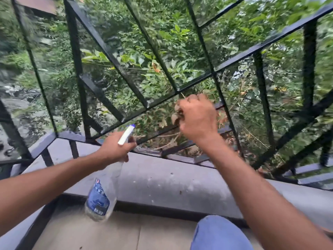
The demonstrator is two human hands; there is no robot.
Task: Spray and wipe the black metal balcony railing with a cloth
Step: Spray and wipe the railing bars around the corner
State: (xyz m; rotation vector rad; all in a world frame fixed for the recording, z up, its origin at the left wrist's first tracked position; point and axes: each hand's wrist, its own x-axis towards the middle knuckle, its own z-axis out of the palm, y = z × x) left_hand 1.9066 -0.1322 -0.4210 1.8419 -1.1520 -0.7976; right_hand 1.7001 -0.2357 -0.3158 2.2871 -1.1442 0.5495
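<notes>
Head-cam view, pretty motion-blurred. The black railing [110,54] filled most of the shot, its thin and thick bars crossing at angles, with green foliage [162,42] behind it.

The right hand [197,118] was up against the lower part of the railing, clenched into a fist around a crumpled brownish cloth [177,112]. The cloth bunched out on the left side of the fist, right at the bars. It was too smeared to tell exactly which bar it was touching.

The left hand [115,148] was just in front of the railing's bottom rail, to the left of the other hand, fingers wrapped around the neck of a clear spray bottle [102,192]. The bottle's white trigger head [126,134] with its blue tip pointed up toward the bars, and the body with its blue label hung down on the near side of the railing.

Under the railing ran a grey ledge [171,181] with some pale specks on it. On the near side of that sat a tan floor [90,235] and a knee in blue denim [219,233].
</notes>
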